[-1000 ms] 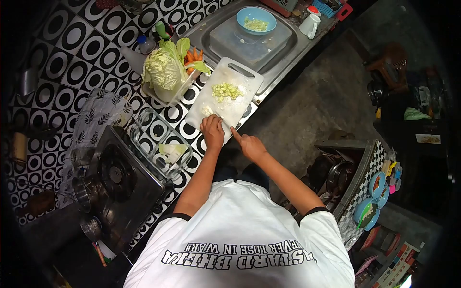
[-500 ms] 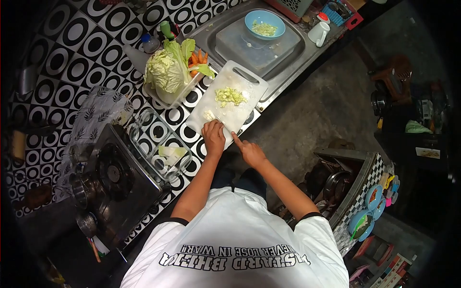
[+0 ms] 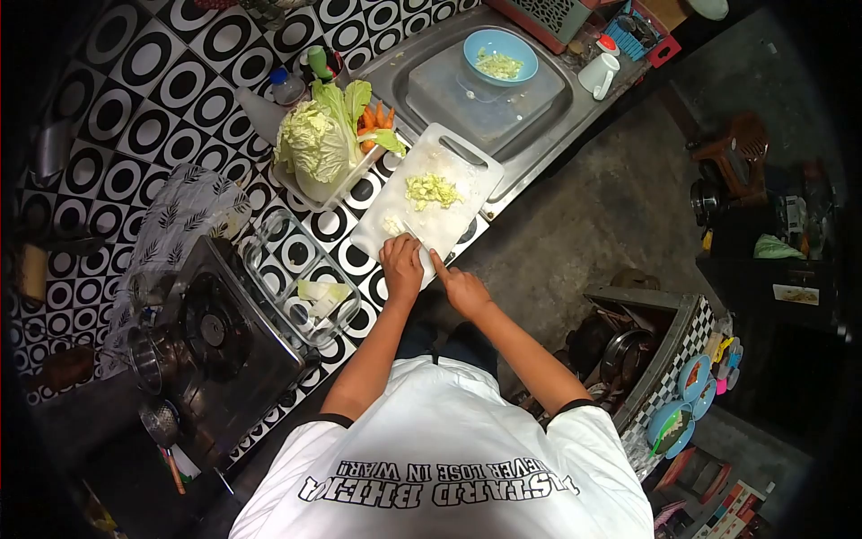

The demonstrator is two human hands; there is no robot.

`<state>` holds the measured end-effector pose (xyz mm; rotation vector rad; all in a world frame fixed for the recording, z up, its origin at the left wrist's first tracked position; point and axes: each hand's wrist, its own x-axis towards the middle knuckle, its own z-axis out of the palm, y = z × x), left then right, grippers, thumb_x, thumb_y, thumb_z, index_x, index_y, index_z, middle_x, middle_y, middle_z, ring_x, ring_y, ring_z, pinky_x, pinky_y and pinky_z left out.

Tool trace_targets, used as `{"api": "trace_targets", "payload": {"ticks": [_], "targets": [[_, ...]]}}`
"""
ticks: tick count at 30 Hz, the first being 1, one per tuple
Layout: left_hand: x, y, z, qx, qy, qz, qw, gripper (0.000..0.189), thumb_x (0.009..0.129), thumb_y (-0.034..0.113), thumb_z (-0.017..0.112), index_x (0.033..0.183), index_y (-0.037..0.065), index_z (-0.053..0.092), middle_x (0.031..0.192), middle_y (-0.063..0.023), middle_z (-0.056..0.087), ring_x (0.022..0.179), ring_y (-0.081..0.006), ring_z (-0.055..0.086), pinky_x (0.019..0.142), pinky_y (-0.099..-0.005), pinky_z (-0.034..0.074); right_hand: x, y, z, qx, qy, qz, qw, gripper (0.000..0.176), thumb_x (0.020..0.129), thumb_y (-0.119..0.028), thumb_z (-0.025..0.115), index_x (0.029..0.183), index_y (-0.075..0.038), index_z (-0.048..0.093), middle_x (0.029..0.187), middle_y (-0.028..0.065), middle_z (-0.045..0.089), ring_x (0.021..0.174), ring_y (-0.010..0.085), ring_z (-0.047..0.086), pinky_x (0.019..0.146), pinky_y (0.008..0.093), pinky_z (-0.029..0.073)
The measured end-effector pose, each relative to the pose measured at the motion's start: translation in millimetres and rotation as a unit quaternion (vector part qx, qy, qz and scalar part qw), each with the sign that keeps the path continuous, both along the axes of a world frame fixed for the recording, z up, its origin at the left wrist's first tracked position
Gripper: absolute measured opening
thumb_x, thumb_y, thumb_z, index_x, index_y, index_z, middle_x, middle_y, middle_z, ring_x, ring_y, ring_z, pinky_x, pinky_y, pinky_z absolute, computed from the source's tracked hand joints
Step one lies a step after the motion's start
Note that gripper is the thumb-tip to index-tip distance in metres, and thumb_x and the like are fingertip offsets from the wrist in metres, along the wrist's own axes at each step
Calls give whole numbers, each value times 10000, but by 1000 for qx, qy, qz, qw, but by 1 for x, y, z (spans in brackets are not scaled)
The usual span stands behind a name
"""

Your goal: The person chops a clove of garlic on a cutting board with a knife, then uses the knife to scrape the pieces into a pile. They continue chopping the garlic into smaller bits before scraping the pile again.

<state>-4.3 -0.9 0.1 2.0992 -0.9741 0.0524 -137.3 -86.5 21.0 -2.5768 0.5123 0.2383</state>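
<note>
The white cutting board (image 3: 462, 216) lies at a slant on the counter. Chopped pale-green cabbage (image 3: 433, 190) is heaped at its middle, and small white cabbage bits (image 3: 392, 225) lie nearer me. My left hand (image 3: 401, 265) is closed with bent fingertips on the board's near end, over a cabbage piece mostly hidden beneath them. Beside it, my right hand (image 3: 463, 292) grips a knife, index finger stretched along it; the blade is thin and hard to see, the handle covered by my hand.
Left of the board, a container (image 3: 316, 196) holds a napa cabbage (image 3: 314, 144) and carrots (image 3: 377, 117). Cabbage chunks sit in a glass dish (image 3: 274, 225) near the stove (image 3: 215, 328). A blue bowl (image 3: 530, 67) of chopped cabbage stands over the sink (image 3: 548, 108).
The whole view has shifted slightly with my head. Both hands stay at the board's near end, with my right index finger a little closer to my left hand.
</note>
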Motion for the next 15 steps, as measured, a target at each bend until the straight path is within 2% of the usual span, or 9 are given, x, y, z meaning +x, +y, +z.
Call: {"api": "trace_targets", "payload": {"ticks": [3,6,8,12,15], "targets": [[0,1,0,1,3,-1,1000,112,779,-3,641,880,44,651,988,-72,629,974,-294,550,864,-400,400,11,-1,-3,17,-5,-11,1000,805,819,6,458,1552,-155,168,821,219,634,739,409,651,694,499,528],[0,0,1,-4,4,0,1000,108,784,-2,637,881,45,649,985,-72,627,974,-296,548,861,-405,398,25,-3,-8,0,-11,-10,1000,802,823,-3,464,1553,-149,165,814,224,636,726,400,654,679,484,533],[1,1,2,-7,3,0,1000,106,787,-1,635,880,46,649,983,-73,625,974,-297,547,859,-408,397,33,-4,-9,-35,-21,4,999,783,834,-20,481,1546,-119,170,794,207,640,700,363,667,625,456,546],[1,1,2,5,-3,-3,1000,98,818,43,623,910,53,657,973,-54,608,976,-275,541,872,-399,400,33,-8,-5,-44,2,13,999,792,832,-13,482,1548,-121,161,803,207,640,705,361,666,622,453,544],[2,3,2,4,-7,-8,1000,81,827,56,622,902,56,652,976,-55,608,974,-275,540,866,-400,399,29,-10,-6,-18,-5,5,1000,826,812,16,475,1555,-163,161,809,224,637,723,387,654,672,460,536]]}}
